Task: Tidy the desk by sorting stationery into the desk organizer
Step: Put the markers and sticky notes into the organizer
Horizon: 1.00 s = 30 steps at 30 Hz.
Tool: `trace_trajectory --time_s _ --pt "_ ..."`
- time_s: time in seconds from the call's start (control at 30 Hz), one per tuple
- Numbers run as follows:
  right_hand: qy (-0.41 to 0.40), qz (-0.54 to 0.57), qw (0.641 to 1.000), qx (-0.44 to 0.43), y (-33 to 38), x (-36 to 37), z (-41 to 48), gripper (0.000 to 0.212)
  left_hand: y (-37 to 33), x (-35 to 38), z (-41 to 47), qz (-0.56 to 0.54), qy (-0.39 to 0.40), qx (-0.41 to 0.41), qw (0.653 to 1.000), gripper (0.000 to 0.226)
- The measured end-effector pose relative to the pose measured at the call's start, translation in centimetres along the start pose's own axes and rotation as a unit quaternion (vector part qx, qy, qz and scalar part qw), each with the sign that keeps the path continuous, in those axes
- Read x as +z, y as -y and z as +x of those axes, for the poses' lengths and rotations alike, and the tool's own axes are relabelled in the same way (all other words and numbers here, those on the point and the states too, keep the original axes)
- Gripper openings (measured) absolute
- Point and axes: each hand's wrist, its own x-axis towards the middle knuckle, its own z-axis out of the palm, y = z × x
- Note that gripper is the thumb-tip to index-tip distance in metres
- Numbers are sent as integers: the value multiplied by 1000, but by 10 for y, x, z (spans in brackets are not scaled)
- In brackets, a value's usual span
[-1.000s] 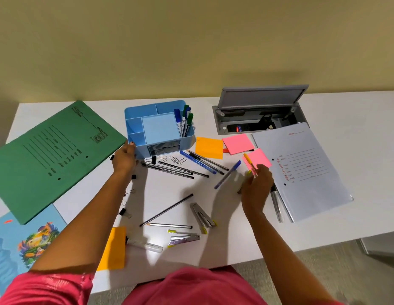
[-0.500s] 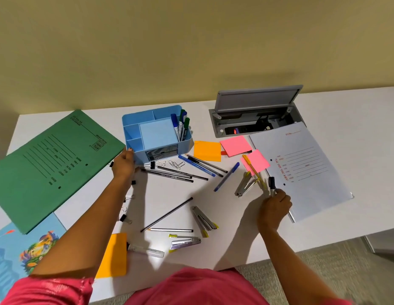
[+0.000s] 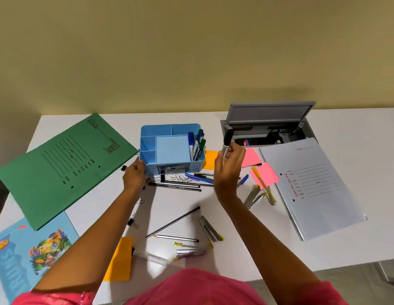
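Some markers [image 3: 197, 144] are stowed; a fourth marker [image 3: 227, 138] is pinched by right fingers [image 3: 235, 150]; organizer [image 3: 198, 166] seemingly gripped by left hand [image 3: 135, 176]; bench [image 3: 180, 199] pens [image 3: 176, 186] unsorted.

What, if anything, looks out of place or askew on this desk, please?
Much stationery lies loose: black pens and spilled paper clips before the organizer, staplers scattered nearer the front edge. The green folder lies askew, its corner seemingly past the desk's left edge.
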Motion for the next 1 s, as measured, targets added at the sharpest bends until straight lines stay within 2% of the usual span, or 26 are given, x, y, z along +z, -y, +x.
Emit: trace_trajectory --time_s 0.1,0.2,0.4,0.53,0.83,0.93,1.0 --pt "65 12 997 28 15 18 7 26 4 0 -6 -11 2 0 1000 26" --pt "120 -17 993 12 17 29 6 25 6 -1 -8 -17 9 1 1000 23" --pt "145 -126 981 -37 4 38 3 29 5 -4 -11 -9 11 0 1000 29" --pt "131 -98 986 -13 7 40 7 27 4 -6 -12 4 9 2 1000 26" --pt "102 -98 990 -22 3 26 7 24 2 -9 -13 25 12 5 1000 26" --pt "35 -82 995 -46 -18 5 -1 17 2 -12 -10 45 26 7 999 26" --pt "-5 -109 993 -35 -42 -14 -7 14 3 -12 -8 53 31 10 998 25"
